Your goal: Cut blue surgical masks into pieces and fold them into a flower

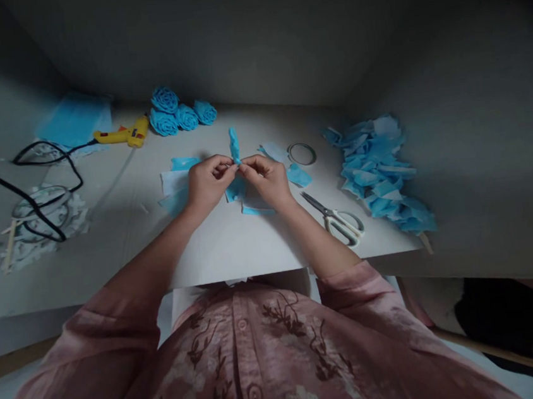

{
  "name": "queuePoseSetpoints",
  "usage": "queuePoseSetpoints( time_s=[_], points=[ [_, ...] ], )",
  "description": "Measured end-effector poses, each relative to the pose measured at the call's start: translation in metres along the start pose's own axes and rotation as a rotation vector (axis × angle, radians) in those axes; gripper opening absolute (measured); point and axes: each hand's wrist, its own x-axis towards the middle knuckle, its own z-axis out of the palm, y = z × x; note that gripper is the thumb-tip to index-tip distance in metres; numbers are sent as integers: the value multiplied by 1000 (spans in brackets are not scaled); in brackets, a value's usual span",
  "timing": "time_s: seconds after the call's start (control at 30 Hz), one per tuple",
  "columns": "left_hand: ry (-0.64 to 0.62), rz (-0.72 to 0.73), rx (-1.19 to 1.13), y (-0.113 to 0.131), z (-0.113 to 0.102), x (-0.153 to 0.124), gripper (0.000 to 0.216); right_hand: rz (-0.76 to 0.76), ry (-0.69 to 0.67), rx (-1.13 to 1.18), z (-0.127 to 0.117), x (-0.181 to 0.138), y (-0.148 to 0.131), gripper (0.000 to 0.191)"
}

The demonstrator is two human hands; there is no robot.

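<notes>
Above the middle of the table, a narrow rolled piece of blue material [234,142] stands upright between my fingertips. My left hand [210,180] pinches its lower end from one side. From the other side my right hand [267,177] pinches the same end, the fingertips of both hands nearly touching. Beneath and around the hands lie several cut blue and white pieces [174,184], partly covered by the fingers. Just right of my right hand is a ring of thin wire [302,154], with a loose blue piece [298,174] below it.
Scissors with white handles [338,218] lie right of my right forearm. A heap of blue pieces [378,172] spreads along the right edge. Several blue fabric roses [186,117] sit at the back, beside a yellow glue gun [124,135]. Its black cord [33,202] loops over white scraps at left.
</notes>
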Motion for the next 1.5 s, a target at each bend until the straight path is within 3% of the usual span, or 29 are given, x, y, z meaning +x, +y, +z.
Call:
queuePoseSetpoints(
  time_s=[0.2, 0.93, 1.17, 1.27, 1.4, 1.5],
  points=[
    [-15, -32, 29, 4, 1, 0, 4, -24, 7, -97, 1, -2, -2, 25],
    [-19, -9, -59, -1, 1, 0, 10, -25, 1, -52, 0, -1, -3, 25],
    [18, -26, -109, 0, -2, 3, 7, 99, 64, 272, -2, 6, -1, 31],
    [56, -121, -214, 2, -6, 7, 16, 226, 74, 460, -5, 8, -2, 33],
    [-125, -407, -455, 3, -9, 10, 25, 292, 14, 578, -7, 8, -5, 37],
    [-315, -494, -600, 3, -10, 9, 36, 295, -12, 601, -6, 7, -6, 39]
  ],
)
